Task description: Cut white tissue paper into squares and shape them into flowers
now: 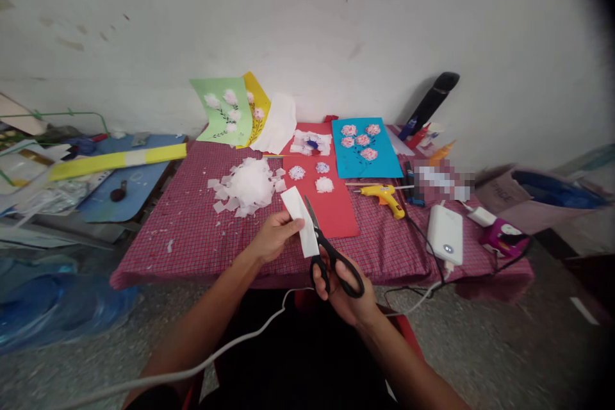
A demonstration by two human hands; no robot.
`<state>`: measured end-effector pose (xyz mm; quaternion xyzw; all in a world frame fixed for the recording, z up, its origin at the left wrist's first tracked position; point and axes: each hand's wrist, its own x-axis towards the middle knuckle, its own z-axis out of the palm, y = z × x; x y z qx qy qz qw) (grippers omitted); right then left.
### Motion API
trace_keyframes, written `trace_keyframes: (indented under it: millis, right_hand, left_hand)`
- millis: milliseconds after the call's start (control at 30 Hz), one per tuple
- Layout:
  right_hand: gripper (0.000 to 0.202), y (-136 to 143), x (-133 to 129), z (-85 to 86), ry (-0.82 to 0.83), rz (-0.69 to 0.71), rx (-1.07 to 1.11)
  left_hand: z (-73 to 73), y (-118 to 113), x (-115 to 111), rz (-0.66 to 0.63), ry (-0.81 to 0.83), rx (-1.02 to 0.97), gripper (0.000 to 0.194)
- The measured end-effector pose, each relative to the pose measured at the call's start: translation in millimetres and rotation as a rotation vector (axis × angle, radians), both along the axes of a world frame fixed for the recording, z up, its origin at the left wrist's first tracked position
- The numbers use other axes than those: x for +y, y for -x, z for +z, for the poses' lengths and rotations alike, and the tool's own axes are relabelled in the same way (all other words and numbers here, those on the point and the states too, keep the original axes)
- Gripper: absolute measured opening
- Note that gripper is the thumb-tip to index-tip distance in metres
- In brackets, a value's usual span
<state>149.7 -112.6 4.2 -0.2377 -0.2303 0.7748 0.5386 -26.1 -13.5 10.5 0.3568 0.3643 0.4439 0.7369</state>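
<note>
My left hand (277, 236) pinches a folded white paper strip (303, 230) by its left edge, thumb on top. In my right hand (348, 291) are black-handled scissors (331, 250), fingers through the loops. Their blades point up and lie along the strip's right edge; whether they touch it I cannot tell. Beyond my hands lies a red sheet (336, 214) with small ruffled paper flowers (324, 185) on it, some speckled purple. A heap of thin white paper squares (250, 182) sits to the left of the strip.
On the checked tablecloth (158, 237) are a blue flower card (355, 163), a yellow glue gun (384, 197) and a white power bank (444, 234) with cables. A green flower card (225, 112) leans on the wall. A white cable (230, 341) crosses in front of me.
</note>
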Motion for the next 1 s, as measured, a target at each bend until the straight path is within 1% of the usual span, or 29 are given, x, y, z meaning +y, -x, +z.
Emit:
trace_keyframes:
  millis: [200, 300, 433, 567, 667, 833, 1000]
  right_hand:
    - [0.036, -0.3, -1.5, -7.3, -0.009, -0.006, -0.051]
    - [0.036, -1.9, -1.4, -7.6, -0.004, 0.006, -0.036]
    - [0.038, -2.9, 0.1, -4.0, 0.001, 0.032, 0.012]
    - [0.037, -1.7, 1.9, -1.7, -0.009, 0.007, 0.006]
    - [0.035, -1.1, 2.0, -1.8, -0.012, -0.005, -0.022]
    - [0.040, -2.9, 1.9, -4.2, 0.003, 0.008, -0.046]
    - [0.040, -4.3, 4.3, -6.0, 0.001, 0.013, -0.046]
  left_hand:
    - [0.5, -0.5, -0.7, 0.011, 0.030, -0.008, 0.040]
    - [0.6, 0.3, -1.2, 0.005, 0.021, -0.009, 0.039]
    - [-3.0, 2.2, -2.2, -0.059, -0.012, -0.003, 0.038]
    - [-5.8, 2.2, -3.7, -0.117, -0.034, -0.007, 0.037]
    - [-5.7, 1.0, -4.2, -0.124, -0.012, -0.018, 0.036]
    - [-3.5, 1.1, -3.9, -0.124, 0.000, -0.003, 0.038]
    - [-2.0, 3.8, -4.6, -0.113, 0.008, 0.012, 0.039]
